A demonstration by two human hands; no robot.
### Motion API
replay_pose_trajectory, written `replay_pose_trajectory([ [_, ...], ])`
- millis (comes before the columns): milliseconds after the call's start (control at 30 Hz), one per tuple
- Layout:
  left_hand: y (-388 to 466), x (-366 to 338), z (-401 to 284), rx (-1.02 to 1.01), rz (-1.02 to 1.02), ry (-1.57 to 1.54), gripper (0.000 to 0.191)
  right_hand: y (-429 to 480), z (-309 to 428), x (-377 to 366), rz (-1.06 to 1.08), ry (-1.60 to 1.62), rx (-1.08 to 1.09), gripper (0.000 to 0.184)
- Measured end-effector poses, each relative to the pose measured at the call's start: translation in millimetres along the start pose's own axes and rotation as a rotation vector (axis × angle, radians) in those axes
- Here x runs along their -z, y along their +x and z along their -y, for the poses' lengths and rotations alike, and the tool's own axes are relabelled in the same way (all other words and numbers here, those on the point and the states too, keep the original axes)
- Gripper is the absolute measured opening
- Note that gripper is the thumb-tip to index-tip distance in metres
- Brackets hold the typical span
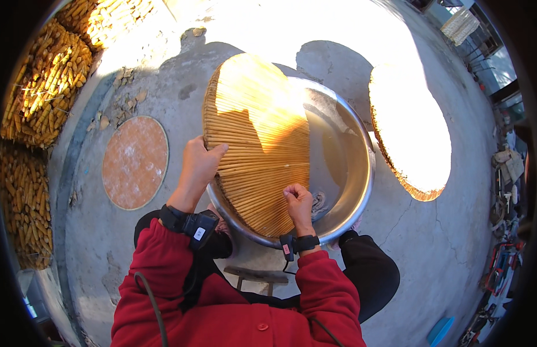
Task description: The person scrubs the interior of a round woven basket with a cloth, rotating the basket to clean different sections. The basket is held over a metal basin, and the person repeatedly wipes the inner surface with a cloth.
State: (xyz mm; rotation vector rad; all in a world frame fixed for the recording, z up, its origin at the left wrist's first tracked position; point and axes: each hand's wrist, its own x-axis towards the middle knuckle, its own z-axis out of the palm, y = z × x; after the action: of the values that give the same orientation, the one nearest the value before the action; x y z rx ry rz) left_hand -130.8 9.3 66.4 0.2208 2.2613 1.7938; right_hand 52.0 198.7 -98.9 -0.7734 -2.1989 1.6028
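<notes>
A round tray of parallel plant stalks leans tilted in a large metal basin, its lower part inside the rim. Water stands in the basin. My left hand grips the tray's left edge, thumb on the face. Over the tray's lower right part is my right hand, fingers curled together; whether something small is between them cannot be told. Beside it in the basin lies a crumpled greyish cloth. Both wrists wear black straps with devices.
A second stalk tray stands to the right in strong sun. On the concrete at left lies a round reddish board. Corn cobs are piled along the left side. A small wooden stool is below the basin, a blue plastic basin at lower right.
</notes>
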Motion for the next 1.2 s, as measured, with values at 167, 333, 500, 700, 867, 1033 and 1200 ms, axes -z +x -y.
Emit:
replay_pose_trajectory([
  [167,-2,-1,-2,-0.009,0.0,0.013,0.023,6,-4,4,-0.105,-0.279,0.033,0.005],
  [333,-1,-1,-1,-0.018,0.012,0.0,0.022,-4,-18,-8,-0.137,-0.398,0.069,0.005],
  [500,-1,0,-1,-0.023,0.022,-0.026,0.023,-4,-18,-11,-0.063,-0.002,-0.017,0.005],
  [700,-2,0,-3,-0.042,0.016,-0.003,0.022,0,-5,-11,-0.133,-0.292,0.111,0.004],
  [867,-1,0,-1,-0.018,-0.001,0.04,0.023,0,5,-16,-0.034,-0.161,0.191,0.005],
  [1033,-2,-2,-4,-0.031,-0.008,0.083,0.025,4,19,-16,-0.032,-0.039,0.097,0.004],
  [1200,-3,-1,-6,-0.01,0.042,0.074,0.024,-2,35,-18,-0.022,-0.266,0.224,0.003],
])
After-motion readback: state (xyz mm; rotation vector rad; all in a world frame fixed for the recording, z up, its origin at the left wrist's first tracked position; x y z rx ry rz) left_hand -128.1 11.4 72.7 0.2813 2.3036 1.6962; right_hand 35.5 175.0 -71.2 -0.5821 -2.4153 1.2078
